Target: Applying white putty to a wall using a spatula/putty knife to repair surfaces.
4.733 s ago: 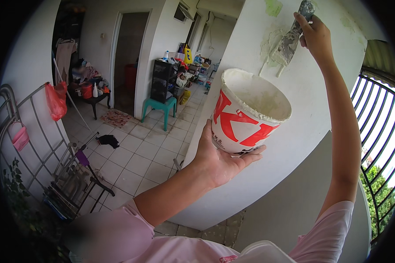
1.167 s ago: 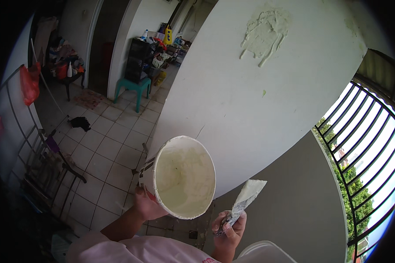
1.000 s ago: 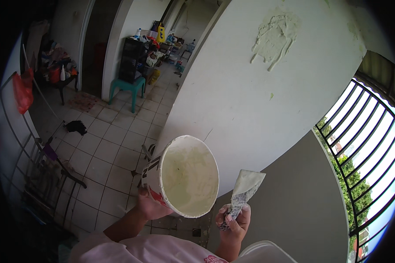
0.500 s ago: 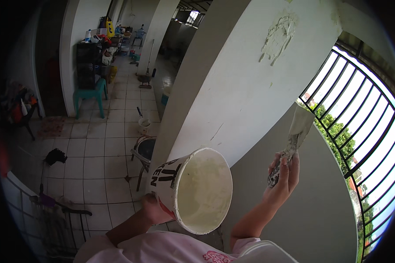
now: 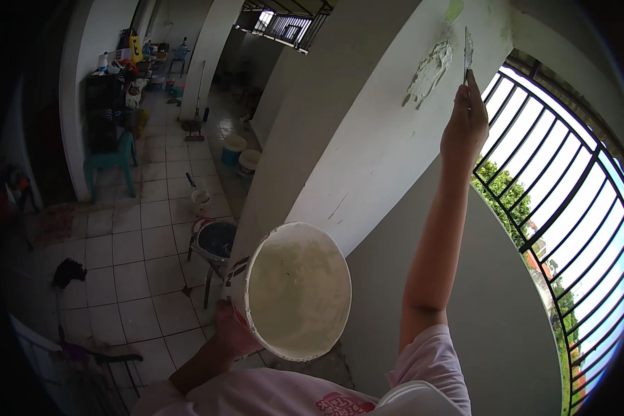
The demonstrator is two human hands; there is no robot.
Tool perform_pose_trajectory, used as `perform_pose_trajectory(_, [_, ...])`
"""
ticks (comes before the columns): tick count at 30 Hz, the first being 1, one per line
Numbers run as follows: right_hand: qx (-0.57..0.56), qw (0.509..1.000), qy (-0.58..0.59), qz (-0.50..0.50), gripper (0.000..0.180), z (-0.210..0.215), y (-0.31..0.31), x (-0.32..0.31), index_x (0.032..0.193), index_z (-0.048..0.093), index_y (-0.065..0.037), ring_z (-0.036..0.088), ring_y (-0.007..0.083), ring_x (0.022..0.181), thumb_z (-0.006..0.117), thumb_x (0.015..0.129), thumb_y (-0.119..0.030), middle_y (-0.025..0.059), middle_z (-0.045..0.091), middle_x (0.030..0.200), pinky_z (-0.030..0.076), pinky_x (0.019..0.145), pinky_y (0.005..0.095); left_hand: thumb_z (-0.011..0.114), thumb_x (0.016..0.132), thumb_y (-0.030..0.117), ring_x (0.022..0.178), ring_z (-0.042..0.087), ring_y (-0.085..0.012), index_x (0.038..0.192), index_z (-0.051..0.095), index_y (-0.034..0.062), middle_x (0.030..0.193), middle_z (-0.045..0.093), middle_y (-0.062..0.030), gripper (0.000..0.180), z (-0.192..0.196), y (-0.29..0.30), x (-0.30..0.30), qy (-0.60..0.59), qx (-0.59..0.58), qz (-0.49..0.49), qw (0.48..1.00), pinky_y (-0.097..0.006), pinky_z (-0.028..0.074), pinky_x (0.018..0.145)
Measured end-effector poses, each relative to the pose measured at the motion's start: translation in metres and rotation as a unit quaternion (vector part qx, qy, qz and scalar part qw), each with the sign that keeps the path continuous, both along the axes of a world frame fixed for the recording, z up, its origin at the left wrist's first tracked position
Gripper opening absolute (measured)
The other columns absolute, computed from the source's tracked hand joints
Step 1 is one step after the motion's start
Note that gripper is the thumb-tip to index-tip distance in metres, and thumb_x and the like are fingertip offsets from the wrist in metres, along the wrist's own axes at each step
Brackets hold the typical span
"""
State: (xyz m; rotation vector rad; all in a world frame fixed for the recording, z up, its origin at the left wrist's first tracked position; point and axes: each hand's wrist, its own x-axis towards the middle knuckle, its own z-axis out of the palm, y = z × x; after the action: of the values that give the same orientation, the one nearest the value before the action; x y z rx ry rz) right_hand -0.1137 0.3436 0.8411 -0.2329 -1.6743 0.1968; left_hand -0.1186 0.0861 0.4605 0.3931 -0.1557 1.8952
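My left hand (image 5: 234, 330) grips the side of a white bucket (image 5: 237, 288), tilted so its mouth faces me. Pale, off-white paste coats the inside of the bucket. My right arm is stretched up, and my right hand (image 5: 466, 125) is closed round a putty knife (image 5: 469, 52), its blade pointing upward and seen nearly edge-on. The blade is close to the white pillar (image 5: 367, 152); whether it touches the surface I cannot tell. Left of the blade, a rough patch of wet putty (image 5: 430, 73) sticks to the pillar.
A barred metal railing (image 5: 561, 173) curves along the right, above a grey wall (image 5: 485, 312). On the tiled floor to the left stand a stool with a dark basin (image 5: 217, 239), a small pail (image 5: 200, 200) and a green stool (image 5: 111, 166). More buckets (image 5: 234, 149) stand behind the pillar.
My right hand has risen with the putty knife from beside the grey wall to the putty patch. The bucket has shifted slightly left, its mouth turned more toward me.
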Motion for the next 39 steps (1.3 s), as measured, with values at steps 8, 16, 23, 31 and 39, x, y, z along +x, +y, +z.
perform_pose_trajectory(8, [0.038,0.998,0.045,-0.016,0.038,-0.034,0.014,-0.039,0.140,0.058,-0.005,0.058,0.0183,0.077,0.051,0.103,-0.013,0.0119,0.059,0.091,0.049,0.075,0.0336,0.039,0.103,0.056,0.137,0.047,-0.0345,0.154,0.033,0.0134,0.154,0.040,-0.0159,0.067,0.001,-0.016,-0.004,0.058,0.035,0.088,0.994,-0.059,0.047,0.107])
perform_pose_trajectory(16, [0.022,0.999,0.048,-0.008,0.038,-0.061,0.011,-0.038,0.140,0.058,-0.004,0.054,0.0154,0.073,0.051,0.103,-0.011,0.0086,0.057,0.089,0.048,0.072,0.0317,0.039,0.102,0.059,0.139,0.045,-0.0350,0.155,0.032,0.0144,0.155,0.039,-0.0135,0.070,0.018,-0.017,-0.010,0.051,0.023,0.133,0.989,-0.059,0.044,0.109])
perform_pose_trajectory(23, [0.030,0.998,0.047,0.002,0.039,-0.084,0.011,-0.040,0.141,0.058,-0.005,0.055,0.0145,0.076,0.052,0.102,-0.006,0.0084,0.058,0.092,0.048,0.071,0.0305,0.039,0.100,0.062,0.141,0.042,-0.0351,0.156,0.031,0.0164,0.156,0.038,-0.0118,0.072,0.023,-0.011,-0.013,0.060,-0.026,0.148,0.987,-0.060,0.039,0.112])
perform_pose_trajectory(31, [0.028,0.999,0.025,0.034,0.042,-0.109,0.014,-0.037,0.144,0.054,-0.003,0.057,0.0139,0.081,0.050,0.102,-0.003,0.0086,0.059,0.094,0.050,0.072,0.0289,0.041,0.098,0.065,0.141,0.042,-0.0345,0.155,0.033,0.0181,0.157,0.038,-0.0096,0.075,0.021,0.000,-0.015,0.045,-0.014,0.118,0.992,-0.060,0.037,0.113])
perform_pose_trajectory(39, [0.046,0.998,0.020,0.045,0.039,-0.123,0.023,-0.030,0.143,0.055,-0.003,0.049,0.0123,0.070,0.052,0.104,-0.007,0.0064,0.055,0.086,0.046,0.064,0.0287,0.053,0.085,0.071,0.149,0.029,-0.0316,0.157,0.029,0.0236,0.163,0.027,-0.0051,0.090,0.022,0.020,-0.009,0.081,-0.026,0.048,0.995,-0.059,0.031,0.116])
